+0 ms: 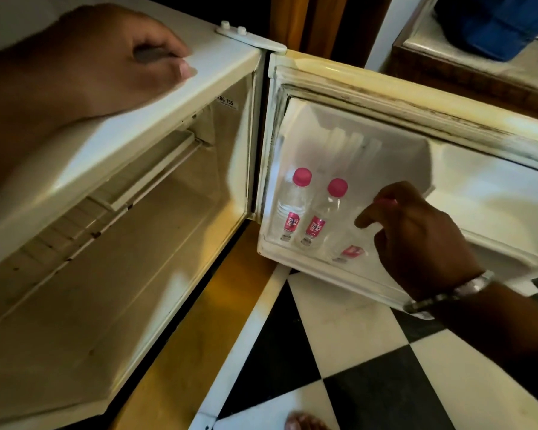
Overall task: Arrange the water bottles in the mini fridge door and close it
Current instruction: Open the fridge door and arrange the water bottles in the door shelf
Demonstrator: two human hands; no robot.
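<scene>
Three bottles sit in the door shelf (339,268) of the open mini fridge. The first bottle (292,209) stands upright nearest the hinge, the second bottle (320,212) just beside it, also upright, both with pink caps and red labels. The third bottle (345,246) leans, its label end low in the shelf and its top under my right hand (416,240). I see a trace of pink at the fingertips (385,201), which I take for its cap; the fingers curl round that top, so I read the hand as grasping the third bottle, though the blur leaves the contact itself unclear.

My left hand (100,63) lies flat on the fridge top (218,69), fingers spread over the front edge, grasping nothing, only steadying the cabinet.

As I judge it, I am in the arranging step, with the last bottle going in and not yet upright. The next move calls for tipping that bottle to stand straight beside the second one, then letting go. After that the door (448,125) has to be swung shut towards the cabinet, and the left hand's fingers must be off the front edge before it closes. The interior (121,243) looks bare, so nothing there should foul the door.
</scene>
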